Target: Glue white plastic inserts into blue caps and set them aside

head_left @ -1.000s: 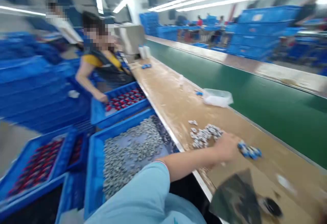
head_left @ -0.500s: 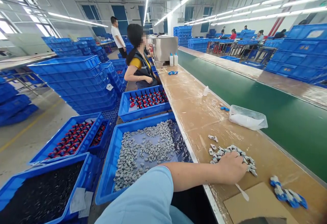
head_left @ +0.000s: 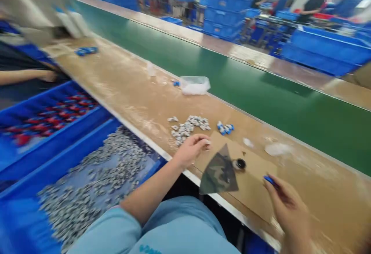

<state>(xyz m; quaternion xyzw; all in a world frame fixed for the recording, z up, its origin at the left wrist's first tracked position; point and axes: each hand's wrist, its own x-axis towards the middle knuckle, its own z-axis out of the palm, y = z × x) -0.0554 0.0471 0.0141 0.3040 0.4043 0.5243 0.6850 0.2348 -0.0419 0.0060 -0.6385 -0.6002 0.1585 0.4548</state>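
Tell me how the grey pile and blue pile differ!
The grey pile is much bigger than the blue pile. Its pieces are pale grey; the blue pile's are blue and white. The left hand is next to the grey pile, farther from the blue pile. Both are loose heaps of small pieces on the tan bench top.

A camouflage-patterned sheet is blocking the way between the left hand and the right hand, a heap of grey parts is crowding the left fingertips, and open tan bench is stretching beyond it.
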